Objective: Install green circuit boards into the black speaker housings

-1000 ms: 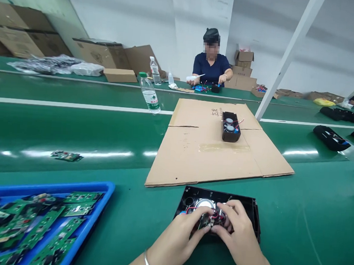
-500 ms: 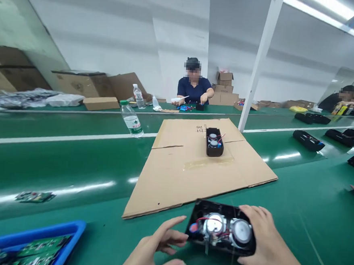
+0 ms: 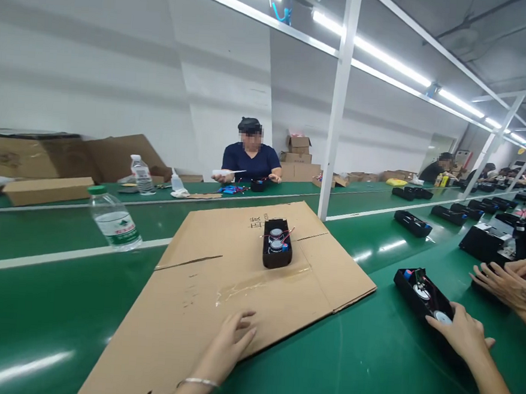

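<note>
A black speaker housing (image 3: 424, 298) with two round silver drivers, a small green board and wires inside rests at the right on the green table. My right hand (image 3: 460, 334) grips its near end. Above the front part of the cardboard sheet (image 3: 193, 294), my left hand (image 3: 232, 339) is held with its fingers apart and nothing in it; a bracelet circles that wrist. A second black housing (image 3: 277, 258), with two drivers and red wires, lies on the cardboard's far half, beyond my left hand.
A co-worker's hands (image 3: 506, 286) are at the far right, close to my right hand, by another black unit (image 3: 485, 241). A water bottle (image 3: 114, 222) stands left of the cardboard. A white post (image 3: 338, 118) rises behind it. Across the table sits a person (image 3: 251, 160).
My right hand has carried the housing to the right, away from my left hand, which is now over the cardboard. The view has turned right, and the blue tray has left it.
</note>
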### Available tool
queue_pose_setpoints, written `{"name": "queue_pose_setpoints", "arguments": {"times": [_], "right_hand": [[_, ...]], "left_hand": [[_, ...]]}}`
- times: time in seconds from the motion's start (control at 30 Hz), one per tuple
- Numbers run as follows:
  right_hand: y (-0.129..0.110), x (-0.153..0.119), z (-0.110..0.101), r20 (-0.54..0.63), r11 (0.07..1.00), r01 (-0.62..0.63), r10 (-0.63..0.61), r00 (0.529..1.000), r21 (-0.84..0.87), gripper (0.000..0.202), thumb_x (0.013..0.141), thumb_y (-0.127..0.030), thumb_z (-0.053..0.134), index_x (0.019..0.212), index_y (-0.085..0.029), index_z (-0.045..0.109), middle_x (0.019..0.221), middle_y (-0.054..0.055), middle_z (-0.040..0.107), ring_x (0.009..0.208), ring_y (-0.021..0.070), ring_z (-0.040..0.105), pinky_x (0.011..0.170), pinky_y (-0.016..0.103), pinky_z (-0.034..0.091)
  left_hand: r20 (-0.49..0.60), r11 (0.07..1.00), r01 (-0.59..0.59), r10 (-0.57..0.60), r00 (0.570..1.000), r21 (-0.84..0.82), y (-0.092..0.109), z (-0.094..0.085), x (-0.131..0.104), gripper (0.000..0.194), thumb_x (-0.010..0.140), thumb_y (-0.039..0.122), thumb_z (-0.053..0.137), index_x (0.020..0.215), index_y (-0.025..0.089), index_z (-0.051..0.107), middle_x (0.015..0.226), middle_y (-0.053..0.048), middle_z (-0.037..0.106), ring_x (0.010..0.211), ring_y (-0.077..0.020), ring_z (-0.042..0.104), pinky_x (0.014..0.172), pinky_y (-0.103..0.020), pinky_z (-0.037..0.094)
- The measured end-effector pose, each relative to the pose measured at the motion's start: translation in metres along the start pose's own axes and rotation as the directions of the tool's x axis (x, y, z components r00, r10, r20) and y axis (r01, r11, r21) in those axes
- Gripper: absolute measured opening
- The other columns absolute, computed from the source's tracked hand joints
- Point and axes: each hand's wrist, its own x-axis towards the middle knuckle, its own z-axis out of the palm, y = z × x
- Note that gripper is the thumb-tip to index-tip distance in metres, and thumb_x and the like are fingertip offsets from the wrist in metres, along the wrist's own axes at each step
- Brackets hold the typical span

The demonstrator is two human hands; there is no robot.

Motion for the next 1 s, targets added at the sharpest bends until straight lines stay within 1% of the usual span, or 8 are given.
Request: {"name": "queue_pose_setpoints", "arguments": {"times": [0.07,0.17,0.27,0.33,0.57,0.67,0.8,1.0], "right_hand": [[-0.026,-0.022,0.006,-0.088,0.991,0.13,-0.133,0.987,-0.032,0.033,0.079,-0.031,0.046,0.106,-0.014,0.054,0.113,0.023,0.053,0.111,0.0432,0.041,0.075,0.064,0.034],[-0.074,-0.073,0.028,-0.196,0.842,0.534,-0.512,0.836,0.077,0.031,0.083,-0.024,0.043,0.114,-0.02,0.05,0.128,0.015,0.045,0.123,0.0346,0.031,0.093,0.062,0.025],[-0.105,-0.111,0.05,0.045,0.606,0.731,-0.779,0.626,0.313,0.033,0.085,-0.031,0.044,0.116,-0.025,0.05,0.129,0.007,0.046,0.12,0.028,0.039,0.097,0.052,0.032],[-0.111,-0.119,0.054,0.223,0.593,0.68,-0.8,0.557,0.431,0.033,0.087,-0.036,0.039,0.117,-0.027,0.051,0.13,0.003,0.046,0.12,0.024,0.039,0.1,0.046,0.031],[-0.11,-0.107,0.032,0.385,0.684,0.515,-0.722,0.575,0.516,0.035,0.088,-0.039,0.037,0.115,-0.024,0.051,0.133,0.0,0.042,0.125,0.0215,0.032,0.107,0.044,0.023],[-0.111,-0.109,0.033,0.384,0.684,0.51,-0.722,0.576,0.522,0.034,0.087,-0.039,0.038,0.115,-0.024,0.051,0.132,0.0,0.043,0.125,0.0212,0.032,0.107,0.044,0.023],[-0.109,-0.11,0.041,0.328,0.661,0.548,-0.74,0.587,0.513,0.033,0.087,-0.038,0.039,0.114,-0.023,0.052,0.132,0.002,0.044,0.124,0.022,0.035,0.105,0.045,0.025],[-0.104,-0.107,0.055,0.272,0.632,0.619,-0.768,0.58,0.466,0.035,0.087,-0.04,0.039,0.115,-0.024,0.053,0.13,0.003,0.046,0.122,0.0237,0.039,0.102,0.047,0.031]], "left_hand": [[-0.007,0.998,-0.04,0.04,0.999,0.057,0.004,0.015,0.026,0.032,0.077,0.026,0.042,0.104,0.011,0.052,0.111,-0.016,0.058,0.087,-0.0233,0.065,0.08,-0.04,0.052],[-0.016,0.986,-0.085,0.088,0.996,0.146,0.015,0.037,0.067,0.045,0.074,0.01,0.044,0.118,0.006,0.044,0.127,-0.02,0.047,0.107,-0.0254,0.055,0.087,-0.038,0.049],[-0.047,0.962,-0.087,0.102,0.994,0.258,0.027,0.051,0.101,0.049,0.079,0.006,0.046,0.126,0.011,0.037,0.136,-0.019,0.036,0.115,-0.0266,0.048,0.092,-0.042,0.044],[-0.049,0.946,-0.069,0.089,0.995,0.318,0.03,0.053,0.117,0.042,0.084,0.015,0.049,0.125,0.018,0.039,0.133,-0.014,0.041,0.104,-0.0237,0.055,0.085,-0.044,0.048],[-0.066,0.892,-0.008,0.042,0.997,0.452,0.033,0.047,0.109,0.027,0.084,0.023,0.053,0.11,0.017,0.05,0.11,-0.006,0.055,0.086,-0.0176,0.059,0.071,-0.034,0.051],[-0.067,0.873,0.009,0.027,0.997,0.487,0.034,0.04,0.077,0.019,0.085,0.022,0.048,0.1,0.012,0.051,0.105,-0.01,0.054,0.083,-0.0199,0.06,0.066,-0.033,0.05],[0.027,0.874,-0.05,0.042,0.999,0.484,0.029,0.006,0.019,0.014,0.079,0.03,0.054,0.08,0.016,0.052,0.089,-0.008,0.057,0.079,-0.0235,0.061,0.063,-0.031,0.048],[0.306,0.921,-0.232,0.133,0.943,0.313,-0.013,-0.047,-0.052,0.024,0.059,0.024,0.071,0.077,0.023,0.055,0.087,-0.001,0.061,0.077,-0.0192,0.058,0.068,-0.024,0.045]]}}
